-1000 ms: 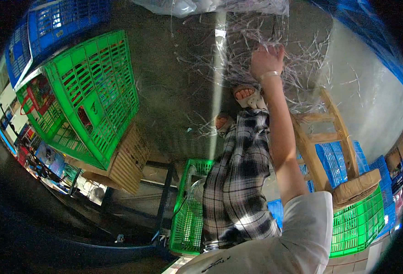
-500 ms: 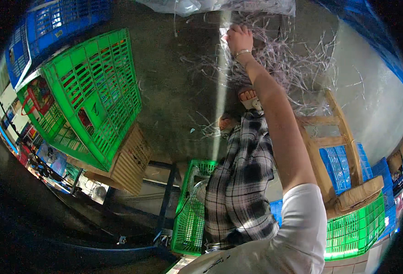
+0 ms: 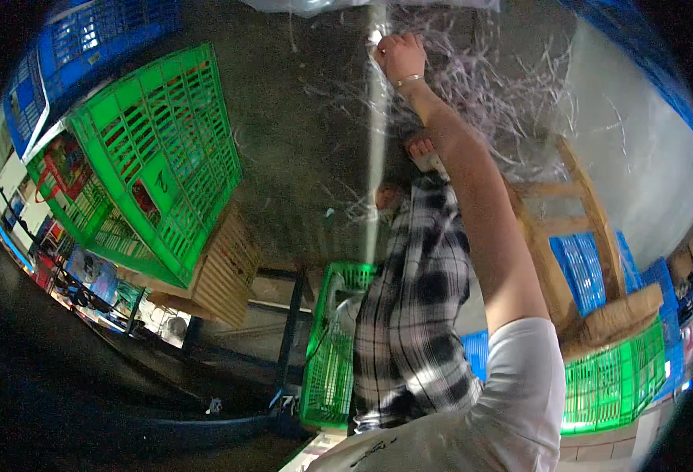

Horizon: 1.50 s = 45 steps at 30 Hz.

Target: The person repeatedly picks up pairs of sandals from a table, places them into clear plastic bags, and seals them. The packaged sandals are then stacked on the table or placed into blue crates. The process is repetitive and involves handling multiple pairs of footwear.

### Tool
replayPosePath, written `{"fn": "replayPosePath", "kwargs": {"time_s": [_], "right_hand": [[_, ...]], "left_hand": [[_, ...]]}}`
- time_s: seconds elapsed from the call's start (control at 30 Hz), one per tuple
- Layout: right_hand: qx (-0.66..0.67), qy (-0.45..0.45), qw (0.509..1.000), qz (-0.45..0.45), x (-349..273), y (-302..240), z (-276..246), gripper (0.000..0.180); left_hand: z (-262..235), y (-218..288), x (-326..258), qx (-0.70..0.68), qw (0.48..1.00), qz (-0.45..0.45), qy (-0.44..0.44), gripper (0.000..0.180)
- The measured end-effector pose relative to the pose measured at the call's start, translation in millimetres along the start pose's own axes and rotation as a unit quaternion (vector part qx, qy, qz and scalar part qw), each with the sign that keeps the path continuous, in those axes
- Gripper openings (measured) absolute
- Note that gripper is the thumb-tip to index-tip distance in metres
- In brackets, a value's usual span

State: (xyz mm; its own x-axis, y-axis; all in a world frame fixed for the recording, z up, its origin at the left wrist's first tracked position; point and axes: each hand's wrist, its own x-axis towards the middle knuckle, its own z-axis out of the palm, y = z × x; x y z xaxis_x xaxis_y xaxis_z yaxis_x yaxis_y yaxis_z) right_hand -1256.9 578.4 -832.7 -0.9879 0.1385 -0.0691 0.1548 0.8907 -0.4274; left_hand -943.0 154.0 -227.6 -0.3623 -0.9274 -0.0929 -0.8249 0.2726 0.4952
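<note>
My right hand [image 3: 402,57] is stretched far out over the dark floor, a thin bracelet on its wrist. Its fingers are curled in, and what they hold, if anything, is too small to make out. A small bright patch shows right by the thumb, on a strip of light crossing the floor. Beside and below the hand lies a wide scatter of thin, pale, clear-looking plastic strips [image 3: 488,94]. My left hand does not show.
A green plastic crate [image 3: 161,157] rests on a cardboard box [image 3: 220,267] at left, with a blue crate [image 3: 110,31] behind. A low wooden stool or chair [image 3: 590,212] stands right, near another green crate [image 3: 613,377]. A green basket [image 3: 330,377] is by my legs. Plastic sheeting [image 3: 378,6] lies at the far edge.
My right hand has shifted slightly left and farther away, its fingers still curled. The whole view has moved a little; the strips lie much as before.
</note>
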Motion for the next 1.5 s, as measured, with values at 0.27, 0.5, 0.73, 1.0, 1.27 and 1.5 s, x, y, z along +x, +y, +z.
{"fn": "replayPosePath", "kwargs": {"time_s": [0.27,0.5,0.73,1.0,1.27,1.5], "right_hand": [[0.156,-0.021,0.954,0.254,-14.2,-15.7,-32.7,0.016],[0.201,0.149,0.881,0.403,19.1,22.5,-30.2,0.016],[-0.007,-0.007,0.989,0.144,12.0,-6.9,13.4,0.023],[0.001,0.034,0.986,0.162,31.0,-8.6,21.6,0.017],[0.366,0.343,0.83,0.246,-12.7,-81.9,-278.6,0.018],[0.494,0.209,0.843,0.038,-53.0,-223.6,-575.1,0.019]], "left_hand": [[-20.6,16.2,2.8,-0.018,1.0,0.012,-0.01,0.058],[-17.8,15.8,-1.8,-0.004,1.0,0.015,0.004,0.059],[-9.8,20.3,-2.5,0.009,1.0,0.007,0.018,0.061],[0.3,24.7,2.7,0.005,1.0,0.006,0.009,0.063],[-41.6,39.0,-11.9,-0.043,0.998,0.016,-0.03,0.066],[-70.7,50.5,-12.8,-0.132,0.991,0.03,-0.021,0.068]]}}
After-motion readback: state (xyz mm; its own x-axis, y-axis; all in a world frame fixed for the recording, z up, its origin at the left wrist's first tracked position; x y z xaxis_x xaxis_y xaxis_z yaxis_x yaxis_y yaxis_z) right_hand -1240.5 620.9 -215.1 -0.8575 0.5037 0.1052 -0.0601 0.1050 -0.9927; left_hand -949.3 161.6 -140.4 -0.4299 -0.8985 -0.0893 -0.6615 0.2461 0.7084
